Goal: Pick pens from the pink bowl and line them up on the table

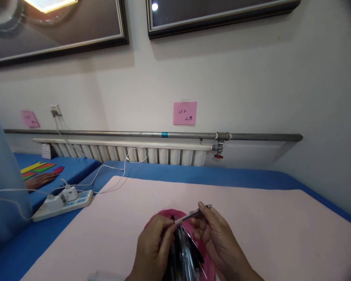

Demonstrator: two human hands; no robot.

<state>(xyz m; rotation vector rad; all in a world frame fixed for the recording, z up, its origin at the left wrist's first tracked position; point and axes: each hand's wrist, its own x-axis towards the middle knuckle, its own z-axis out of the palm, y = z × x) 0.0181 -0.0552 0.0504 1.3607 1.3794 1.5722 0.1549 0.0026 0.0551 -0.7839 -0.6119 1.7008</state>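
Observation:
My left hand [155, 244] is wrapped round a bundle of dark pens [184, 255], held over a round pink dish [163, 218] on the pale pink mat [251, 218]. My right hand [215, 238] pinches a single pen [193, 214] between thumb and fingers, its tip pointing left toward the bundle. Both hands are close together, almost touching, at the near edge of the table.
A white power strip [62, 202] with plugged chargers and white cables lies on the blue table cover at left. Another person's hand [41, 180] rests by coloured strips [41, 168] on the neighbouring table. A radiator [128, 153] and pipe run along the wall, with a pink note [185, 113] above.

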